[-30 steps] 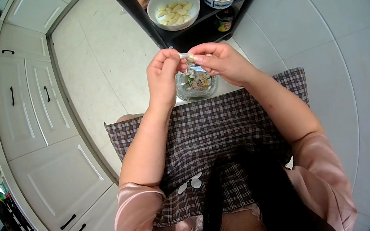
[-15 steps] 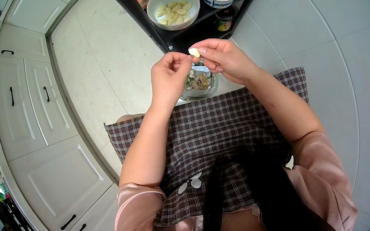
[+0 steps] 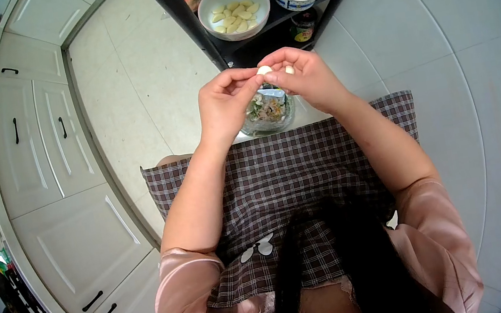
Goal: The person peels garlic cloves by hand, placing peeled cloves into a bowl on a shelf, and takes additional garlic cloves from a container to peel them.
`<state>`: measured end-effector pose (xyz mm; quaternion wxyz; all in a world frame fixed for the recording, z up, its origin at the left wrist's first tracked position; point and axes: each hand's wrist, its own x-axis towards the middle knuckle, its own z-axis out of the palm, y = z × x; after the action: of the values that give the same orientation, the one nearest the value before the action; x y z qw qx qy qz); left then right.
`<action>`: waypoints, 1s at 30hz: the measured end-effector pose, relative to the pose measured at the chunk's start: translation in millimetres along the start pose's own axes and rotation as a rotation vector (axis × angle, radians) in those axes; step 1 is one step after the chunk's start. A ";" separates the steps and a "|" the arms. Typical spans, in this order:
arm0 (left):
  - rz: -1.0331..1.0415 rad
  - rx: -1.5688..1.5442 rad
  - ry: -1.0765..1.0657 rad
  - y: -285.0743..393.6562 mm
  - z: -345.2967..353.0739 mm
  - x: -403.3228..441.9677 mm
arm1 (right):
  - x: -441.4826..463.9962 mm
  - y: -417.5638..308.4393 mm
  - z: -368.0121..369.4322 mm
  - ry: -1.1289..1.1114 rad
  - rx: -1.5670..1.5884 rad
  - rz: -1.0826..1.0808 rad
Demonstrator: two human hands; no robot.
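A pale garlic clove (image 3: 264, 70) is pinched between the fingertips of both hands. My left hand (image 3: 223, 103) closes on it from the left, thumb and forefinger together. On the other side, my right hand (image 3: 310, 79) grips it with thumb and fingers. A second small whitish piece (image 3: 289, 69), which looks like another clove, shows among the right hand's fingers. Just below the hands is a clear container (image 3: 269, 129) with scraps and peelings inside. Farther off, a white bowl (image 3: 208, 23) holds several peeled cloves, and a smaller patterned bowl (image 3: 287, 4) holds unpeeled ones.
Both bowls stand on a black shelf rack (image 3: 272, 21), with plastic bags behind them and a dark jar (image 3: 303, 29) on a lower level. A checked apron (image 3: 291, 170) covers my lap. White cabinets (image 3: 75, 241) run along the left; a pale tiled wall (image 3: 416, 54) is on the right.
The clove in the right fingertips is now held by both hands. The left fingers have come onto its side, and a second pale piece has come into sight in the right hand.
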<state>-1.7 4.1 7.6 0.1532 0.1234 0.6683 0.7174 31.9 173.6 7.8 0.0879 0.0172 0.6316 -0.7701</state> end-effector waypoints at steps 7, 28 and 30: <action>-0.093 -0.084 0.013 3.1 0.7 1.8 | 0.3 1.5 1.6 0.008 -0.037 -0.099; 0.159 0.370 0.079 -12.4 -1.5 2.3 | 0.2 5.5 5.0 0.034 -0.158 -0.147; 0.125 0.376 0.049 -15.1 -7.2 3.2 | -0.1 5.5 5.1 0.037 -0.164 -0.149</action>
<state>-6.5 -0.4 -8.2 0.0664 0.1734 0.7851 0.5908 33.2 167.7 3.5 0.0200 -0.0228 0.6935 -0.7198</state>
